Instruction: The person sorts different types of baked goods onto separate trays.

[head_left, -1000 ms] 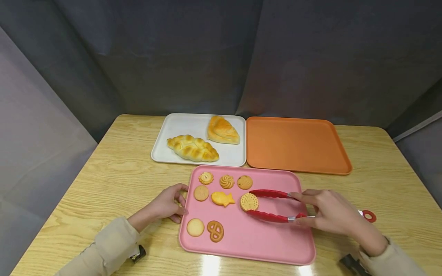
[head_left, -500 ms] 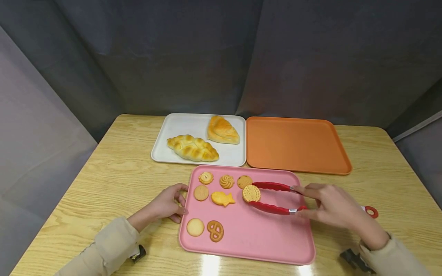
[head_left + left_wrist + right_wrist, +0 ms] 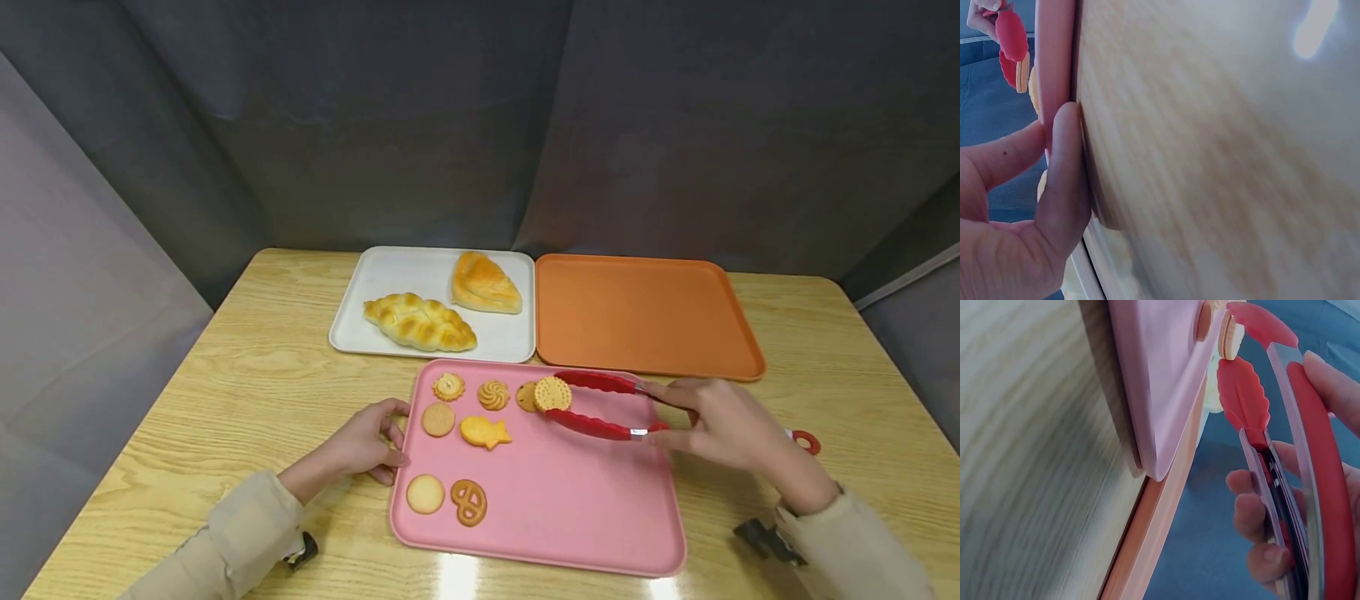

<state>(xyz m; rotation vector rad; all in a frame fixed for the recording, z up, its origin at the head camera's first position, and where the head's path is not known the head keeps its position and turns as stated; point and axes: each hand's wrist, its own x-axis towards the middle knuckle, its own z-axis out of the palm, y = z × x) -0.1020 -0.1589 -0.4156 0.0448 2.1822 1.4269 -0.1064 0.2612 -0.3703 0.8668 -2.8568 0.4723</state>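
Observation:
My right hand (image 3: 720, 421) grips a pair of red-tipped tongs (image 3: 596, 427), whose ends pinch a round sandwich cookie (image 3: 552, 394). The right wrist view shows this cookie (image 3: 1230, 339) raised above the pink tray (image 3: 570, 517). From overhead it partly covers a chocolate-chip cookie (image 3: 526, 397). At the tray's left edge, my left hand (image 3: 367, 442) holds the rim between thumb and finger. Also on the tray are a swirl cookie (image 3: 493, 395), a flower-edged cookie (image 3: 448, 387), a fish-shaped cookie (image 3: 484, 432), a pretzel (image 3: 468, 502) and two plain round cookies, one of them pale (image 3: 425, 494).
Behind the pink tray, a white tray (image 3: 348, 329) bears a braided loaf (image 3: 420, 322) and a folded pastry (image 3: 485, 284). An orange tray (image 3: 648, 317) stands beside it on the right. Dark cloth (image 3: 420, 125) hangs behind the wooden table (image 3: 247, 367).
The right hand has carried the tongs and sandwich cookie away from me and slightly right, off its former spot beside the fish cookie. The left hand stays at the tray rim.

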